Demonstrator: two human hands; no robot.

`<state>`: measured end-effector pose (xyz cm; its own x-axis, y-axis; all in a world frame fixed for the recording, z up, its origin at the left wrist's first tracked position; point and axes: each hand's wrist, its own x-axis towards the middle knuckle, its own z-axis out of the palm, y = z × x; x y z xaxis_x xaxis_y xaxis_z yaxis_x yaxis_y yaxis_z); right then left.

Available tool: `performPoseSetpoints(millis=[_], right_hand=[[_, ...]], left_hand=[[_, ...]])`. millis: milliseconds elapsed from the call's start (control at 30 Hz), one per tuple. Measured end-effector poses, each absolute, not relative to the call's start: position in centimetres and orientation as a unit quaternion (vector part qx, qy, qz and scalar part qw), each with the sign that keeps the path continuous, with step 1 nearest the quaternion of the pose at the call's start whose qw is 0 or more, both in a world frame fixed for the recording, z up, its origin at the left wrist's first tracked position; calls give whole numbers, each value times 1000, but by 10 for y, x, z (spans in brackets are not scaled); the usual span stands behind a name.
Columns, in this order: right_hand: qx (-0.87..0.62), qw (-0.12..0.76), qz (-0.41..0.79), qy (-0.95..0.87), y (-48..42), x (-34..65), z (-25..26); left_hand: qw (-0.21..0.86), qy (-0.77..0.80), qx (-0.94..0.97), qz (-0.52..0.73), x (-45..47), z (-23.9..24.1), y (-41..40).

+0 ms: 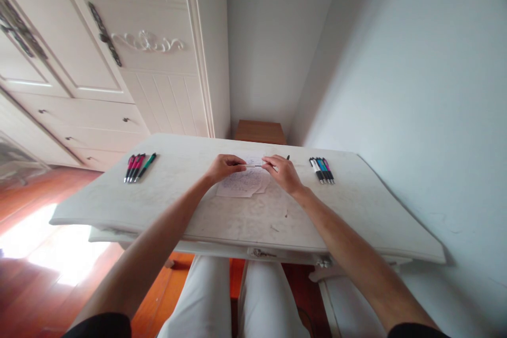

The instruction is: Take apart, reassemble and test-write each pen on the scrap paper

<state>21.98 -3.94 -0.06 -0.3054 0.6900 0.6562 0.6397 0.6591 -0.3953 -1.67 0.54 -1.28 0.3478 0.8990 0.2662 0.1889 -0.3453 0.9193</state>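
My left hand [225, 167] and my right hand [282, 173] meet over a scribbled sheet of paper [242, 184] in the middle of the white desk [245, 216]. Both hands are closed in a pinch on a thin pen [261, 166] held level between them. Its dark end pokes out above my right hand. The left fingertips grip one end, the right fingers wrap the other. A second small paper lies just behind the pen.
Several red and green pens [138, 167] lie in a row at the desk's left. Several black, blue and purple pens [322, 170] lie at its right. A white wardrobe [130, 53] stands left, a wall close on the right, a wooden stand [260, 131] behind.
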Motion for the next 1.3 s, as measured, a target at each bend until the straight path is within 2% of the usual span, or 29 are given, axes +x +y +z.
performPoseSetpoints(millis=[600, 767, 933, 1033, 1200, 1300], right_hand=[[-409, 397, 43, -821, -44, 221, 6], [-387, 461, 34, -798, -45, 225, 15], [-466, 543, -23, -698, -43, 248, 30], [-528, 474, 25, -704, -40, 265, 32], [-567, 247, 112, -778, -36, 280, 22], [-588, 172, 111, -783, -34, 280, 17]], left_hand=[[481, 355, 700, 391, -13, -6, -3], [476, 350, 699, 403, -14, -6, -2], [443, 354, 705, 426, -18, -7, 2], [408, 369, 715, 432, -20, -7, 4], [400, 373, 713, 439, -21, -5, 3], [409, 372, 708, 439, -20, -4, 3]])
